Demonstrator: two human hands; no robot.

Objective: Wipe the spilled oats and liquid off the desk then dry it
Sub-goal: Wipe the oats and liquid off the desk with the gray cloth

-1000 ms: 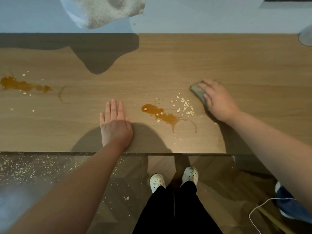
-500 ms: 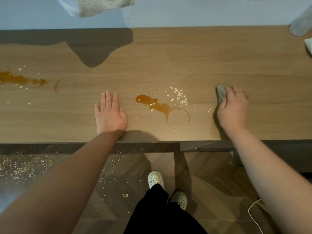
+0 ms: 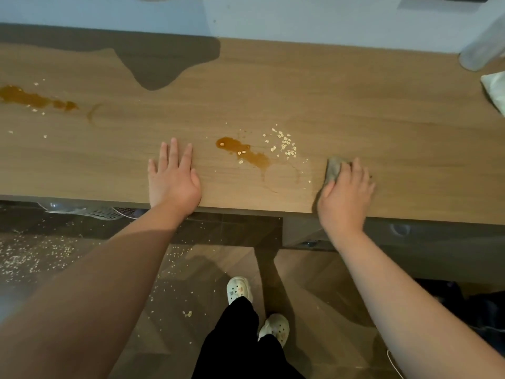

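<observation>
Standing at the desk's (image 3: 355, 110) near edge, the person grips a grey sponge (image 3: 334, 169) under the right hand (image 3: 345, 192), pressed to the wood. The left hand (image 3: 173, 179) lies flat with straight fingers, holding nothing. Between the two hands sits the brown puddle (image 3: 243, 153), left of the sponge, its long axis slanting far-left to near-right. Oat flakes (image 3: 285, 144) lie just beyond it. A second puddle (image 3: 30, 98) sits by the left edge, and a white cloth (image 3: 496, 88) rests at the right edge.

The wooden desk (image 3: 355, 105) carries a central puddle (image 3: 243, 153), a left puddle (image 3: 30, 98), scattered oats (image 3: 285, 144) and a grey cloth (image 3: 334, 170).
</observation>
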